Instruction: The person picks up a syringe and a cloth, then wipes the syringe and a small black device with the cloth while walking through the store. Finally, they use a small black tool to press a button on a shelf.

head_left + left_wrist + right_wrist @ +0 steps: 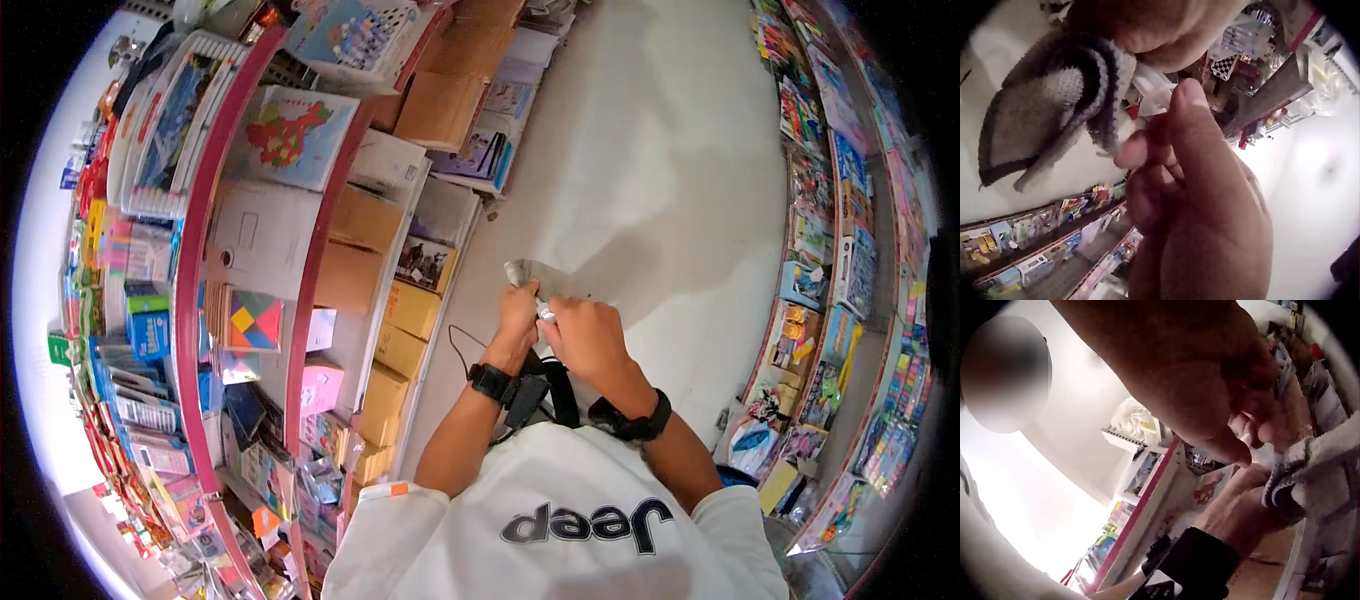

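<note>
A grey cloth (548, 278) with a darker edge is bunched at the fingers of the left hand (515, 312), which grips it. Its folds (1041, 119) spread beside the curled left hand (1204, 194) in the left wrist view. Close against it, the right hand (590, 340) pinches a small whitish, translucent thing (545, 312). In the right wrist view that thing (1263, 453) sits between the right hand (1204, 394) and the left hand (1244, 509), next to the cloth (1329, 487). What it is cannot be told.
Shelves (325, 235) with boxes, books and packets stand close on the left of the head view. Another packed shelf (835, 260) runs along the right. Pale floor (640, 130) lies between them. A thin dark cable hangs by the left wrist.
</note>
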Tool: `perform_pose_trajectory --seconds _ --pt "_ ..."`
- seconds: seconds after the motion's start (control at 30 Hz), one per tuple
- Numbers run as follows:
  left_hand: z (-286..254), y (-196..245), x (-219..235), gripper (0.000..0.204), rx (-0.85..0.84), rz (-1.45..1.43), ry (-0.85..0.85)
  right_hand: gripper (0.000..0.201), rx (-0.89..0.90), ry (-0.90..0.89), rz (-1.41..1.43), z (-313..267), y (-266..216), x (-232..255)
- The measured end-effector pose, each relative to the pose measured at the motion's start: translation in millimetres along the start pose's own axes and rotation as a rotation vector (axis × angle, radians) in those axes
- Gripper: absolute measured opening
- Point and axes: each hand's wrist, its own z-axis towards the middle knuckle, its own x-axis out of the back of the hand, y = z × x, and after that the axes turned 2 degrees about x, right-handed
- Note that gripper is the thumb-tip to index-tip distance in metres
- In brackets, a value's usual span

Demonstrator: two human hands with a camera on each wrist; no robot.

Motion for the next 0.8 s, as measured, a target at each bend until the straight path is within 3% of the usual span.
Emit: perform_pose_trajectory --seconds 0.13,0.27,0.43,0.53,0.57,0.67,0.7,0.8 --pt "-14 7 36 0.013 -0.075 0.050 0.073 0.016 0.055 0.072 0.002 -16 -33 -17" --pt "0 -2 102 0.014 -0.154 -0.078 0.097 0.016 0.119 0.102 -0.060 -41 -90 -30" --pt "-20 5 180 0.014 -0.213 -0.172 0.151 0.020 0.116 0.016 -0.081 -66 -156 -72" --pt "-19 0 230 0.014 -0.151 -0.191 0.249 0.020 0.120 -0.051 -0.020 -81 -183 -102" --pt "-24 -4 243 0.017 -0.213 -0.230 0.164 0.020 0.118 -0.101 -0.045 -86 -190 -110" --pt "-47 -1 273 0.015 -0.267 -0.255 0.162 0.021 0.081 -0.067 0.061 -100 -210 -121" --pt "-62 7 272 0.019 -0.262 -0.198 0.308 0.021 0.004 -0.102 0.097 -105 -218 -119" --pt "-66 9 289 0.016 -0.337 -0.151 0.280 0.024 0.053 -0.038 0.218 -116 -227 -124"
